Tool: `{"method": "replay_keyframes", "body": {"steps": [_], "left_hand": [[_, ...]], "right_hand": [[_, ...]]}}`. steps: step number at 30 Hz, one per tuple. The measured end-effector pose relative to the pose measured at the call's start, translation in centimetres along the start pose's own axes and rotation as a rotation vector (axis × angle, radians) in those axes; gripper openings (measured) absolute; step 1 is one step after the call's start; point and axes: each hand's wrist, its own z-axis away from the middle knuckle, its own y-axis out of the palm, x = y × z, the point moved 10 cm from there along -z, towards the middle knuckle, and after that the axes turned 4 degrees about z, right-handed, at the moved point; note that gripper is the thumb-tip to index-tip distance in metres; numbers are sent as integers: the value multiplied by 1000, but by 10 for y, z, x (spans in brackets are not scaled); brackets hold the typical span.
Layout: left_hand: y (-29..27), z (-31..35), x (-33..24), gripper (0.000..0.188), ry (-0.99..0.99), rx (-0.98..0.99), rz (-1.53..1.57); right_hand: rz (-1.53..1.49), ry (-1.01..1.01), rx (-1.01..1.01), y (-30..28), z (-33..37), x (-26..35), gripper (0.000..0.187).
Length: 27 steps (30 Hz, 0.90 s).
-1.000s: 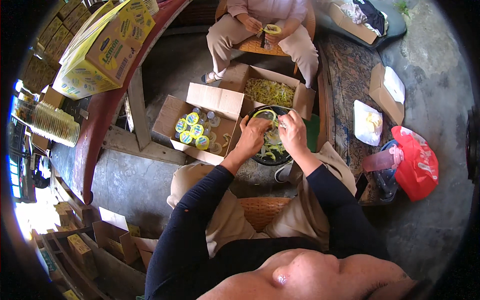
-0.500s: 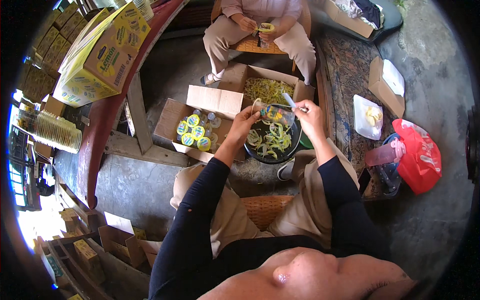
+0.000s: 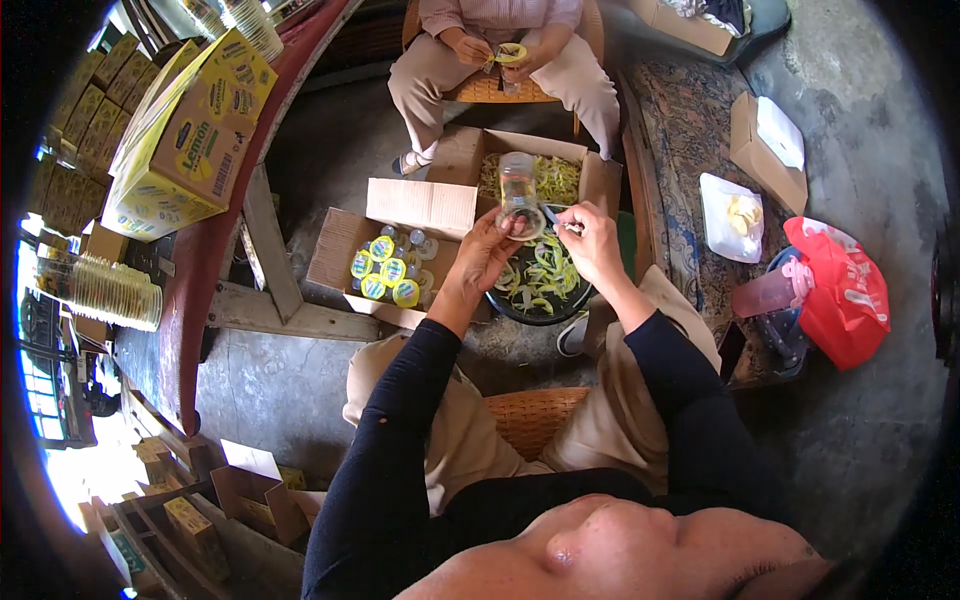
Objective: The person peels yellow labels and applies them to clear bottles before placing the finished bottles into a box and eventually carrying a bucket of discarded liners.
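Observation:
My left hand [image 3: 482, 252] is closed around the rim end of a clear plastic cup [image 3: 518, 180], whose round open mouth faces me and whose base points away. Close to that rim, my right hand [image 3: 592, 243] pinches a slim, pale blade-like tool [image 3: 550, 214]; its exact kind is hard to make out. Below both hands sits a black basin [image 3: 530, 318] with curled yellow-green strips [image 3: 540, 272] in it. To the left, a cardboard box [image 3: 333, 250] holds several cups with yellow printed lids [image 3: 381, 248].
Beyond the basin stands an open carton [image 3: 457, 150] full of yellowish strips. A seated person [image 3: 500, 50] opposite holds a yellow-rimmed cup. At right are a red bag [image 3: 845, 300], a pink bottle [image 3: 770, 290] and a white tray [image 3: 733, 218]. A yellow carton [image 3: 190, 140] stands left.
The cup has turned from lying sideways to pointing away, its mouth now toward me. My right hand has moved left and nearer the rim, with the pale tool now mostly hidden by its fingers.

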Motion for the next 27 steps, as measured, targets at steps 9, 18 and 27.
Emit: {"method": "replay_keyframes", "body": {"steps": [9,18,27], "left_hand": [[17,7,3,52,24,80,-304],[42,20,-45,49,509,-62,-801],[29,32,-75,44,745,-270,-1195]], "right_hand": [[198,-165,78,10,8,31,10],[270,-202,-44,-14,6,42,12],[274,-379,-12,1,20,68,19]]}}
